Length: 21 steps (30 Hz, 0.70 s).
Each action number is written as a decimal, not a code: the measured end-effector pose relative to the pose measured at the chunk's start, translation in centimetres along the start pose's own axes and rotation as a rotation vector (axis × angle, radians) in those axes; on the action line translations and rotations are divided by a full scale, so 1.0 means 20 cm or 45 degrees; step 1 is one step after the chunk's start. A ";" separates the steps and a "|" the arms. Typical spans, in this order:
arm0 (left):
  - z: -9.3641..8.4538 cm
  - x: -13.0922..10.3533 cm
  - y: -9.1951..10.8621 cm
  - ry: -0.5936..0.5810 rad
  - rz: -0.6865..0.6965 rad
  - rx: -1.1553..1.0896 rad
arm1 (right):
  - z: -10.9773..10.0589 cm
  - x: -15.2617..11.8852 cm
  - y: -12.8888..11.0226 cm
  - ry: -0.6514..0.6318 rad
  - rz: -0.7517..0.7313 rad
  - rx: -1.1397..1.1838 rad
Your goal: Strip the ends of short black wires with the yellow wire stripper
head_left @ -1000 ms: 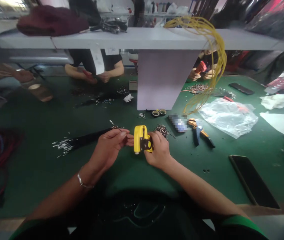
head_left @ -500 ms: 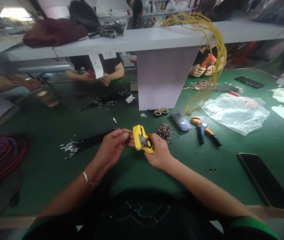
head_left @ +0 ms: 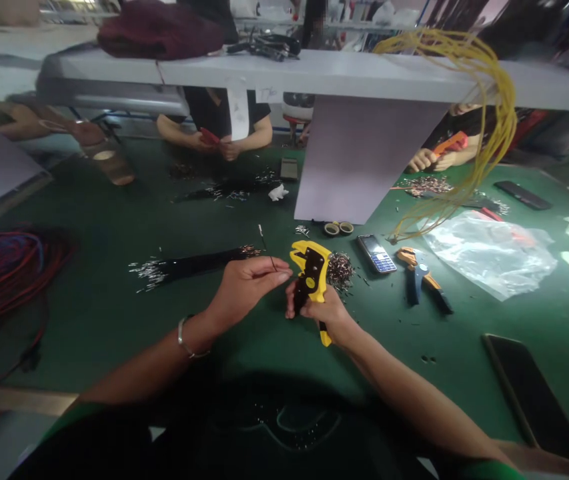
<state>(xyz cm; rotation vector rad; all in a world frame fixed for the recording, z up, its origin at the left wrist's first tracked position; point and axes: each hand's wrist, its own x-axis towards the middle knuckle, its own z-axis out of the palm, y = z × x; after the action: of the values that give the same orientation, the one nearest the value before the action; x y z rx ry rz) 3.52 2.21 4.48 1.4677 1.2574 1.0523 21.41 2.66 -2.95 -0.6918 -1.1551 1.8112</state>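
Between the thumb and fingers of my left hand (head_left: pixel 244 287) is a short black wire (head_left: pixel 267 247), pinched near its lower end. Its upper end carries a small pale tip and sticks up and to the left. My right hand (head_left: pixel 337 312) is wrapped round a yellow and black wire stripper (head_left: pixel 313 270), whose jaws point up and left. The wire and the jaws are apart. Behind my left hand lies a bundle of black wires (head_left: pixel 199 262) with silvery tips on the left and coppery ends on the right. A pile of small coppery pieces (head_left: pixel 341 272) sits just beyond the stripper.
Right of the pile lie a keypad phone (head_left: pixel 377 255), an orange and blue hand tool (head_left: pixel 421 275) and a clear plastic bag (head_left: pixel 489 250). A black smartphone (head_left: pixel 531 393) is nearer. Red and blue cables (head_left: pixel 9 293) lie left. A white panel (head_left: pixel 364 157) supports the shelf; co-workers sit beyond.
The stripper has turned in my right hand, so its side and handle now show. My left hand has lifted slightly, and the wire in it has come into sight. The view has shifted.
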 end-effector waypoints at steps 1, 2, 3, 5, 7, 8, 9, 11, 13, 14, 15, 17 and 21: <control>0.00 0.00 0.00 0.009 0.017 0.038 | 0.00 0.00 0.00 -0.012 -0.005 0.003; 0.00 0.00 0.00 0.016 0.021 0.059 | 0.00 -0.01 0.00 -0.017 -0.011 0.000; 0.00 0.00 -0.01 0.018 0.012 0.061 | 0.01 -0.01 -0.01 -0.015 -0.020 -0.008; 0.00 0.00 -0.01 0.015 -0.029 0.003 | 0.01 -0.01 -0.01 0.000 -0.036 -0.055; 0.00 0.01 -0.02 0.023 -0.058 -0.122 | 0.02 -0.01 0.00 0.057 -0.064 -0.185; 0.00 0.02 -0.03 0.030 -0.067 -0.195 | 0.02 -0.01 0.00 0.102 -0.089 -0.289; 0.00 0.02 -0.03 0.036 -0.077 -0.271 | 0.02 -0.01 0.00 0.151 -0.125 -0.423; 0.01 0.03 -0.03 0.037 -0.113 -0.422 | 0.02 -0.02 0.01 0.246 -0.236 -0.760; 0.01 0.04 -0.03 0.040 -0.178 -0.547 | 0.02 -0.03 0.00 0.314 -0.428 -1.118; 0.01 0.04 -0.03 0.048 -0.216 -0.593 | 0.02 -0.04 0.00 0.330 -0.545 -1.277; 0.01 0.04 -0.03 0.062 -0.252 -0.626 | 0.03 -0.04 -0.01 0.338 -0.669 -1.414; 0.00 0.05 -0.04 0.096 -0.318 -0.668 | 0.02 -0.05 -0.03 0.320 -0.883 -1.620; 0.00 0.06 -0.06 0.074 -0.438 -0.705 | 0.02 -0.05 -0.05 0.259 -1.017 -1.852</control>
<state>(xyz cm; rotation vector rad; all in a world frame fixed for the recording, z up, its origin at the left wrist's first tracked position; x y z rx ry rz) 3.45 3.51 3.45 0.7766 1.0903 1.0969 21.93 1.72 -1.90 -0.9168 -2.1123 0.0279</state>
